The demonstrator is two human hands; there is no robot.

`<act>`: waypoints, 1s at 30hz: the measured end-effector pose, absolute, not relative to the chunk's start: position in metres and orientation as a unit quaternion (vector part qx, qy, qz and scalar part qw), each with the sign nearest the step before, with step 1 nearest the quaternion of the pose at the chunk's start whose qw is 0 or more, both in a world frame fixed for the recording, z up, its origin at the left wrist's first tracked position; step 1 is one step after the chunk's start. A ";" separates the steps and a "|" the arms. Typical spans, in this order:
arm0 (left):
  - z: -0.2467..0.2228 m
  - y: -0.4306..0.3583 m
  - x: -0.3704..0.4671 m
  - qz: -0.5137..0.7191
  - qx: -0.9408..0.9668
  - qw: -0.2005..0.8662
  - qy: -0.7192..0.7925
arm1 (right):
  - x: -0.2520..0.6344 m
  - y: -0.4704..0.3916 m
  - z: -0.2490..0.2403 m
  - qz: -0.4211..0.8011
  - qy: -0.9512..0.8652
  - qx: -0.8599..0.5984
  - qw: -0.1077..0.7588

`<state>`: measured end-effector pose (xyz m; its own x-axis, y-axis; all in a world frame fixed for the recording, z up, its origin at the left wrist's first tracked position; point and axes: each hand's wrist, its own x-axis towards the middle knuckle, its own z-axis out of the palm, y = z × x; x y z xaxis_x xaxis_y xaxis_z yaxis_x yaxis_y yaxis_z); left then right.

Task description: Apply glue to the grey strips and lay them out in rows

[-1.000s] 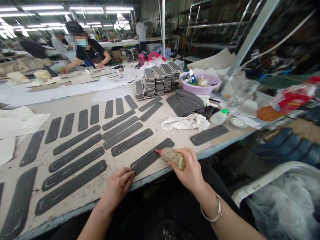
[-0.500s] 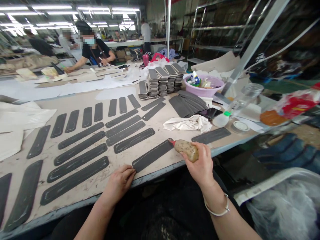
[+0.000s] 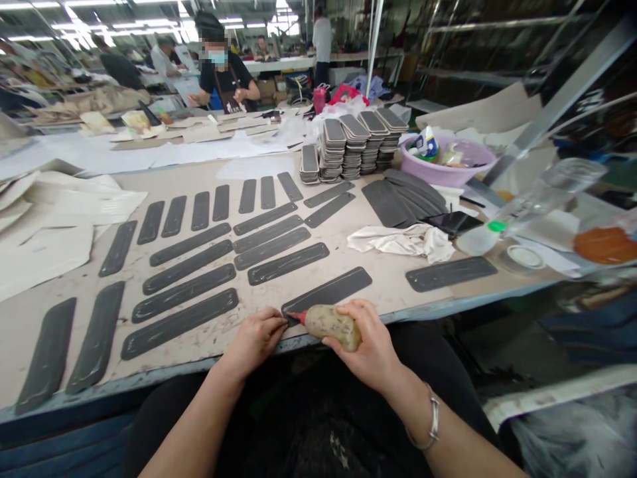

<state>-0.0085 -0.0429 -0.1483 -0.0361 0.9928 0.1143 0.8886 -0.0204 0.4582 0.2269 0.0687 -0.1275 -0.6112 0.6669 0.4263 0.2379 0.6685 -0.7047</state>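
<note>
My right hand (image 3: 365, 338) is wrapped round a stained, yellowish squeeze glue bottle (image 3: 331, 325) with a red nozzle. The bottle lies nearly level, its tip over the near-left end of a dark grey rounded strip (image 3: 333, 287). A wet, shiny line runs along that strip's edge. With fingers pinched together, my left hand (image 3: 261, 337) holds the strip's near-left corner, close to the nozzle tip. More dark strips with shiny lines, such as this one (image 3: 182, 322), lie in rows to the left and beyond.
Stacked pale-edged strips (image 3: 333, 149) stand at the back beside a purple basin (image 3: 448, 171). A white cloth (image 3: 401, 242), a fan of dark pieces (image 3: 398, 199), a clear bottle (image 3: 552, 189) and a round tin (image 3: 522, 257) lie right. A masked person (image 3: 229, 79) stands across the table.
My right hand has brought the bottle from the strip's far-right end to its near-left end, beside my left hand. A shiny line now shows along the strip. The camera view has shifted.
</note>
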 end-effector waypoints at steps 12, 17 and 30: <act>-0.151 -0.042 -0.010 0.203 0.686 0.110 0.690 | 0.264 0.082 -0.116 0.241 -0.826 -0.357 0.363; -0.154 -0.039 -0.014 0.207 0.688 0.107 0.687 | 0.286 0.104 -0.115 0.144 -0.794 -0.444 0.389; -0.153 -0.035 -0.009 0.168 0.672 0.130 0.709 | 0.258 0.082 -0.118 0.235 -0.808 -0.346 0.415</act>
